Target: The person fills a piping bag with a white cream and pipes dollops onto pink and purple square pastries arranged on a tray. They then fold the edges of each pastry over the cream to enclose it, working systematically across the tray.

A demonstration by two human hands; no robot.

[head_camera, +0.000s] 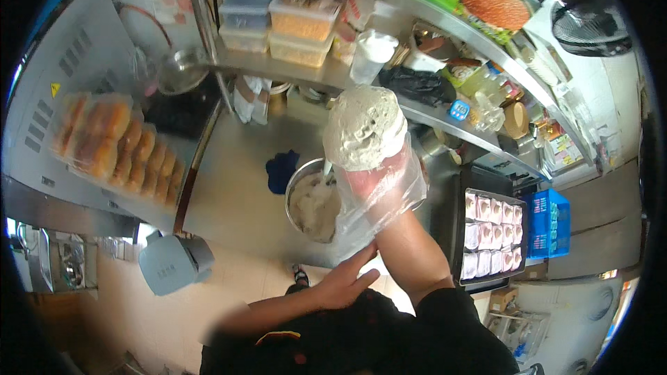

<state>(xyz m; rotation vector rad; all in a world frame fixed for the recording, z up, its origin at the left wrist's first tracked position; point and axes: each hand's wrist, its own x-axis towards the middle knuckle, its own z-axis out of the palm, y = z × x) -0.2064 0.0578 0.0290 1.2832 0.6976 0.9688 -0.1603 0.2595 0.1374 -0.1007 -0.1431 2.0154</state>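
My right hand (378, 169), inside a clear plastic bag or loose glove (359, 219), holds up a large lumpy mass of off-white cream or soft dough (366, 127). The mass hides most of its fingers. Just left of the bag, a round metal bowl (288, 203) on the steel worktable (234, 198) contains more of a pale, creamy mixture (313, 205), with a light-coloured utensil handle leaning inside. My left hand (346, 278) is at the right forearm, by the bag's lower edge; its fingertips are partly hidden, so its grip is unclear.
A dark blue cloth (281, 171) lies beside the bowl. Bagged bread rolls (122, 146) stand at left, above a grey bin (172, 263). Steel shelves (312, 70) carry tubs and a blue timer (459, 110). Rightward are a tray of small packs (492, 234) and a blue basket (547, 224).
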